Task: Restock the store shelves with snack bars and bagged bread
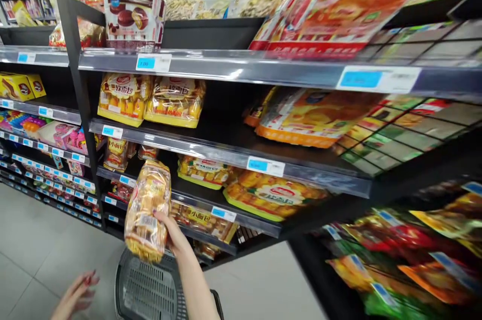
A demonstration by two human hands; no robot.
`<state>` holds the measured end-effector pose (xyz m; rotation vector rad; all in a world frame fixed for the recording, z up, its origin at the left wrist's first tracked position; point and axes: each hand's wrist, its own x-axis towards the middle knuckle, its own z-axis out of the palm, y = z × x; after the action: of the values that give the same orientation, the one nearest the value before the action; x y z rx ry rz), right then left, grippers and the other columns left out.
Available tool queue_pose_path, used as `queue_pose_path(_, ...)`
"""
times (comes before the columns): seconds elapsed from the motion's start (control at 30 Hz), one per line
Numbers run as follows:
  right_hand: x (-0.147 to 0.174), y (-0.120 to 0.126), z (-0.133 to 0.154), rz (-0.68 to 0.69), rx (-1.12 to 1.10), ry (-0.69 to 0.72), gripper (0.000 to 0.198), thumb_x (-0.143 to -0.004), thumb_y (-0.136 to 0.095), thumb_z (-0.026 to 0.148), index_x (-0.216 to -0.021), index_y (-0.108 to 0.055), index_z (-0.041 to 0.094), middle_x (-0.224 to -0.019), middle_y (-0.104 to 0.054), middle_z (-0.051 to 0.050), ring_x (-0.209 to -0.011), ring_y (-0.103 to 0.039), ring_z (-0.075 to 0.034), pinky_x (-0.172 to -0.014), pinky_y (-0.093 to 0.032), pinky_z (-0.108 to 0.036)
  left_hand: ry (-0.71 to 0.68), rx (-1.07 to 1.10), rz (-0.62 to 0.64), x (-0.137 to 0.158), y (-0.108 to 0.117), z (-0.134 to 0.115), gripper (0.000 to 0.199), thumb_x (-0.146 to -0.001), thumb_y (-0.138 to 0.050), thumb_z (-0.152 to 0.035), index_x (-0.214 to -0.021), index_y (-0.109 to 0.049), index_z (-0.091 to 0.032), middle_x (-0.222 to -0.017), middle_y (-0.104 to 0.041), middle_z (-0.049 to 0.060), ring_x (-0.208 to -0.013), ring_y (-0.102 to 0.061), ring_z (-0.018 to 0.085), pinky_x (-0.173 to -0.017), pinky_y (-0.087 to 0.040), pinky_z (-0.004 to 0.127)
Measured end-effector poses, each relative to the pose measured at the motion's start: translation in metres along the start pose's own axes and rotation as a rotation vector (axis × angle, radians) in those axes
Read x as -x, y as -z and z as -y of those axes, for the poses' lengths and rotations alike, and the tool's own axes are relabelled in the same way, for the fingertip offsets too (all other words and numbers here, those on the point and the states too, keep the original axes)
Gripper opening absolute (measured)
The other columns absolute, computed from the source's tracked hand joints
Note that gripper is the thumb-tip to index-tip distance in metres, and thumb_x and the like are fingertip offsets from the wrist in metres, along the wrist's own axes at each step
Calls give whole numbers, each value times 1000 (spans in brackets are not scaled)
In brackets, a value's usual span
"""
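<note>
My right hand (172, 233) is closed on a clear, gold-edged bag of small bread (148, 199), its barcode facing me. The bag hangs upright in front of the lower shelves, above a grey plastic shopping basket (146, 285) that stands on the floor. Down at the lower left, my left hand (77, 294) holds nothing, its fingers apart and slightly bent, left of the basket. Behind the held bag, a smaller packet of bread (116, 154) stands on the shelf.
Black shelving carries bread bags (175, 102) on the middle level and more bread packs (276, 194) below. Overhead, a large red bag (350, 9) leans over the upper shelf edge (241, 66). A wire divider (414, 129) and a rack of colourful snack packets (406, 250) stand at right.
</note>
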<state>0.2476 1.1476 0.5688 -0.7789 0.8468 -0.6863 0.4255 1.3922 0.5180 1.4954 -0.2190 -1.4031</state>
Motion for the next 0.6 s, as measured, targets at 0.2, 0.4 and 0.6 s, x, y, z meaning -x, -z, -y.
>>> queue_pose_path(0.2, 97, -11, -26, 5, -186, -81, 68, -58, -80, 34, -119, -52, 19, -111, -69, -7, -105, -63, -29, -96, -47, -42, -233, 58, 470, 10, -70, -41, 85, -63, -72, -53, -137, -39, -29, -145, -40, 8, -131, -33, 35, -99, -34, 44)
queue_pose_path(0.4, 143, -22, -27, -158, -196, 19, 81, -64, -75, 49, -132, -43, 20, -123, -62, -9, -118, -54, -29, -104, -40, -43, -147, 69, 614, 44, -95, -61, 94, -67, -70, -27, -145, -18, -23, -142, -44, 10, -131, -35, 32, -106, -29, 42)
queue_pose_path(0.6, 166, -19, -36, -107, -148, 165, 73, -69, -66, 59, -131, -47, 27, -131, -56, -8, -124, -49, -28, -105, -37, -43, -221, 23, 625, 63, -96, -73, 88, -64, -71, -20, -141, -29, -27, -137, -50, 6, -129, -39, 32, -106, -30, 41)
